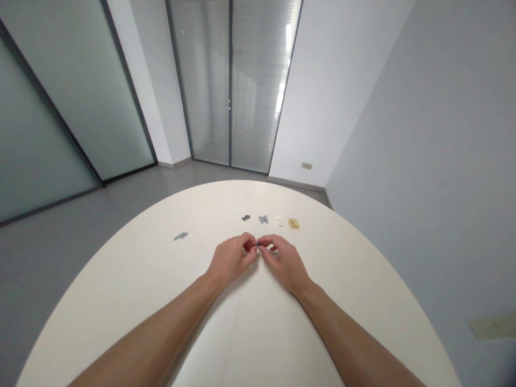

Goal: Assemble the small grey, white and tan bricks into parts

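Note:
My left hand [236,256] and my right hand [284,260] meet near the middle of the table, fingertips pinched together. Between them is a small dark piece [258,244], mostly covered by the fingers, and both hands grip it. It looks like a building brick, though its shape is too small to make out. Just beyond the hands lie small groups of pieces: dark grey pieces [245,217], blue-grey pieces [263,219], white pieces [279,221] and tan pieces [294,223]. Off to the left rests a grey elongated assembly of pieces [181,236].
All of this is on a round white table [133,279] whose curved edge runs around the front and both sides. Past it stand glass partitions [258,80] and a pale wall [435,134]. A wall socket [307,165] sits low behind the table.

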### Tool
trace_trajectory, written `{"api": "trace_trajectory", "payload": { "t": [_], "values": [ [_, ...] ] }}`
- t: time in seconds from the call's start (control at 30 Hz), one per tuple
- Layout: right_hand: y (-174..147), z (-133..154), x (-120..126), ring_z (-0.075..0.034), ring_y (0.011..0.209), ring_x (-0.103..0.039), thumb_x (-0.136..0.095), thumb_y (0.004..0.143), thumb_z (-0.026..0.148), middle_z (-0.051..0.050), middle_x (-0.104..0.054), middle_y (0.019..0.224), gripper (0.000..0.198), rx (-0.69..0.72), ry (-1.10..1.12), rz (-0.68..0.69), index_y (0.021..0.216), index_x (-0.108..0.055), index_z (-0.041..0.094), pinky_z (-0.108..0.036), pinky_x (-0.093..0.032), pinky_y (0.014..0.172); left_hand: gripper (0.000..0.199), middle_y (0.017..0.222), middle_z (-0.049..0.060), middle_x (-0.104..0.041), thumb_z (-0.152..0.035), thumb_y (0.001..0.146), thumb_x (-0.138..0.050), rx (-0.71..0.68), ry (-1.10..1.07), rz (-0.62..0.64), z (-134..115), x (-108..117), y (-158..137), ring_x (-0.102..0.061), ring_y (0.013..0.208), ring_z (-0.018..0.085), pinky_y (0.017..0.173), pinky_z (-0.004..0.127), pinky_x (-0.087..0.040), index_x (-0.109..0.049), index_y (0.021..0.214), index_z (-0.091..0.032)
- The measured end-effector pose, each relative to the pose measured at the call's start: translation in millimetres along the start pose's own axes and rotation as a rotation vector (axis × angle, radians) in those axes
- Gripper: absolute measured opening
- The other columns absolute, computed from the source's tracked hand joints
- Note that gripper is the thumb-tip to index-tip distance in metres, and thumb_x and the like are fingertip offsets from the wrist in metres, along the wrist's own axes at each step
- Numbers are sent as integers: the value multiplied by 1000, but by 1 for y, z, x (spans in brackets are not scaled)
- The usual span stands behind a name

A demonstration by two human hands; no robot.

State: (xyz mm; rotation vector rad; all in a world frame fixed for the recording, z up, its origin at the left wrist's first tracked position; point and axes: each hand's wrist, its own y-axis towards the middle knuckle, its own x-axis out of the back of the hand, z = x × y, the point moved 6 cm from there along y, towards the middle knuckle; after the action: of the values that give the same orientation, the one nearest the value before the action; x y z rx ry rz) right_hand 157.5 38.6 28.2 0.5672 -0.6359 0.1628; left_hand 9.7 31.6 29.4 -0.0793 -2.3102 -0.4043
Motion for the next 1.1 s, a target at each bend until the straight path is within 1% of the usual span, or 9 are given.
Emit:
{"api": "trace_trajectory", "payload": {
  "t": [0.17, 0.47, 0.73, 0.93, 1.1],
  "values": [
    [0, -1, 1, -18, 93, -63, -58, 91, 20, -2, -71, 98, 14, -11, -8, 2, 100, -68, 26, -34, -50, 83, 11, 86, -2, -74, -28, 87, -56, 0, 8, 9, 1, -1, 0, -66, 74, 15, 64, 25, -42, -65, 91, -25],
    [0, -1, 0, -18, 93, -63, -58, 91, 19, -2, -71, 98, 14, -11, 3, -5, 100, -68, 26, -34, -50, 84, 9, 84, -3, -73, -27, 87, -56, -17, -1, -4, 1, -1, 0, -65, 72, 15, 64, 27, -41, -65, 90, -25],
    [0, -4, 0, -17, 91, -64, -59, 92, 22, -1, -71, 100, 13, -54, 26, 1, 102, -66, 25, -32, -49, 83, 14, 89, -3, -73, -29, 89, -54, -18, -24, -31, 3, -1, 0, -66, 76, 15, 68, 26, -45, -66, 95, -26],
    [0, -6, 0, -16, 91, -64, -59, 92, 25, 0, -71, 101, 12, -76, 36, -3, 103, -66, 25, -31, -50, 82, 19, 93, -2, -74, -27, 92, -50, -35, -43, -1, 2, 0, 1, -66, 80, 15, 71, 26, -47, -67, 99, -26],
    [1, -5, -1, -16, 92, -64, -59, 92, 25, -1, -71, 102, 13, -73, 45, -12, 103, -65, 25, -30, -50, 82, 18, 94, -2, -74, -31, 93, -50, -37, 16, 41, 0, 4, 5, -66, 82, 16, 70, 26, -45, -66, 98, -26]
  ]
}}
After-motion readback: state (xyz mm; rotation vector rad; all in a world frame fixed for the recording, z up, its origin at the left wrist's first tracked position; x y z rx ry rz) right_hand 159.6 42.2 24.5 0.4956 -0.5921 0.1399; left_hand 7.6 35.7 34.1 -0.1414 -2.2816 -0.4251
